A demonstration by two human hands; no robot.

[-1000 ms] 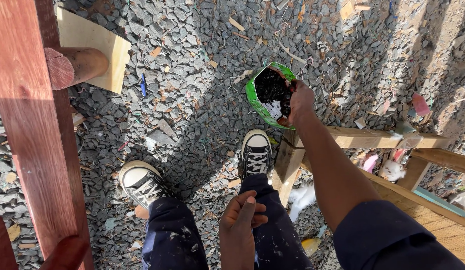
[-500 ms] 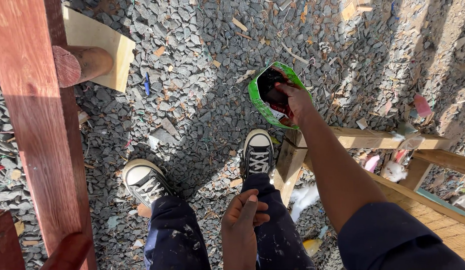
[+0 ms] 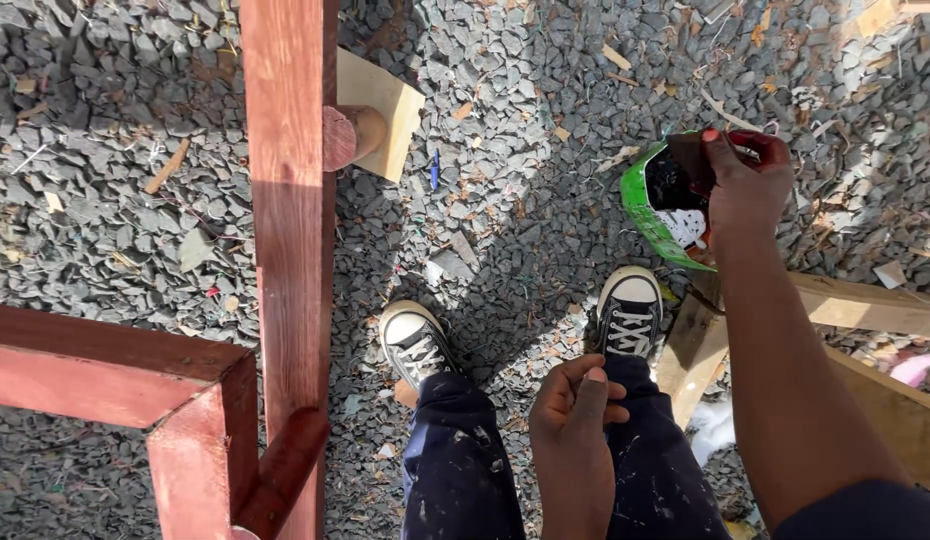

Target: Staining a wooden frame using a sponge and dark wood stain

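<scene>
The right hand (image 3: 747,180) dipped into the green plastic tub of dark stain (image 3: 657,205), fingers pinching something; the left hand (image 3: 575,400) hung loosely curled, empty, near the red-stained wooden frame (image 3: 285,200), which likely wanted coating next.

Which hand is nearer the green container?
Right. The right hand reaches into the green container, fingers over its opening. The left hand is loosely curled low over the legs, well apart from it.
</scene>
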